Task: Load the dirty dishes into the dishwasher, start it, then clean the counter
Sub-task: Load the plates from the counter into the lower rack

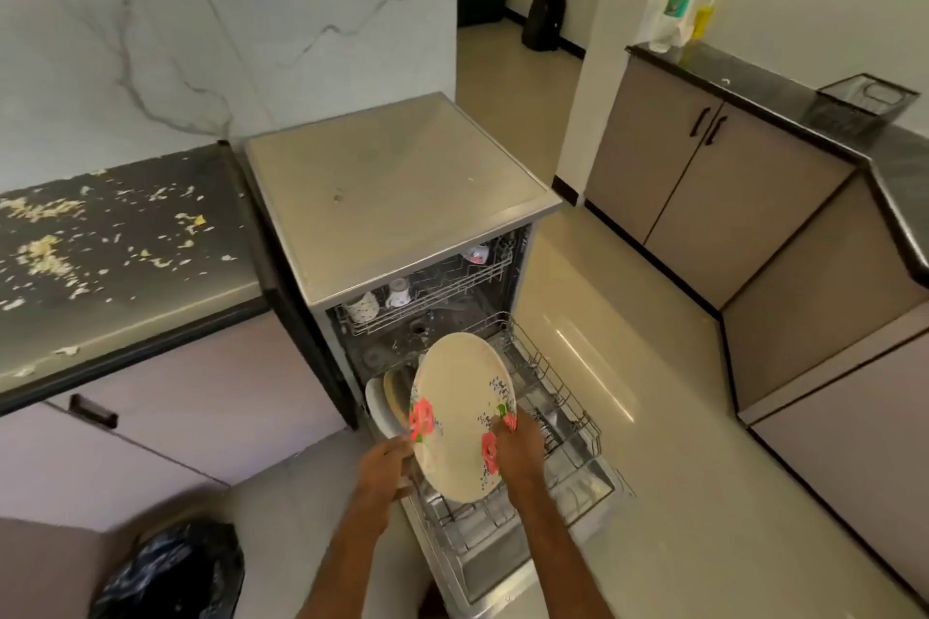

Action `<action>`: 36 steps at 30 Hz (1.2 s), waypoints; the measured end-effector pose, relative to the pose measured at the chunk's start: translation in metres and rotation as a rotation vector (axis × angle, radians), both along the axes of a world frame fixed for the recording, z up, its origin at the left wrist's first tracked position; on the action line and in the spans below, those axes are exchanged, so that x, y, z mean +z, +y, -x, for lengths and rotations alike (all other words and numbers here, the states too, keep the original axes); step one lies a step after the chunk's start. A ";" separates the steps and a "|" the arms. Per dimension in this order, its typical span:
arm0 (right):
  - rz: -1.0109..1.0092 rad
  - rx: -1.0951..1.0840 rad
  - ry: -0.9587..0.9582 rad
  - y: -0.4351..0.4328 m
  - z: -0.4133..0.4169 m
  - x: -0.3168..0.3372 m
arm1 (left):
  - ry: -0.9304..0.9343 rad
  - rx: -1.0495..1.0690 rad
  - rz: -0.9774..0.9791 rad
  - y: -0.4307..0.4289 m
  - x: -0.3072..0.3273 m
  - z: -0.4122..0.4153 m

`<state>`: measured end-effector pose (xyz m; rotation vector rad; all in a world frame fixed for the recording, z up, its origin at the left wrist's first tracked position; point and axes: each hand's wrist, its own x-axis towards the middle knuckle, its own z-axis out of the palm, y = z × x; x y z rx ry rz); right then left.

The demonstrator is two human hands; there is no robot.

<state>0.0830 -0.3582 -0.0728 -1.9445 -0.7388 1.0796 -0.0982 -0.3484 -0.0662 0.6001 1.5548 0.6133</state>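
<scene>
A cream plate with pink flowers (460,410) stands on edge over the pulled-out lower rack (563,417) of the open dishwasher (397,186). My left hand (384,465) grips its left rim and my right hand (518,447) grips its right rim. Two other plates (384,400) stand in the rack just behind it. The upper rack (432,297) holds cups, among them a white mug (399,293). The dark counter (115,246) on the left is strewn with food scraps.
A bin lined with a black bag (171,573) stands at the lower left. Cabinets with a dark counter (754,86) run along the right, bearing bottles (676,10) and a wire basket (862,103). Pale floor lies between.
</scene>
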 end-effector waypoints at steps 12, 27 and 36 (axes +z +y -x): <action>0.052 0.394 -0.518 0.026 -0.022 -0.010 | -0.129 -0.109 0.054 0.087 0.001 -0.094; 0.207 0.502 -0.496 0.143 -0.150 -0.143 | 0.283 -0.568 -0.177 0.171 -0.125 -0.137; 0.040 0.455 -0.487 0.261 -0.159 -0.270 | 0.819 -1.032 -0.249 0.230 -0.266 -0.133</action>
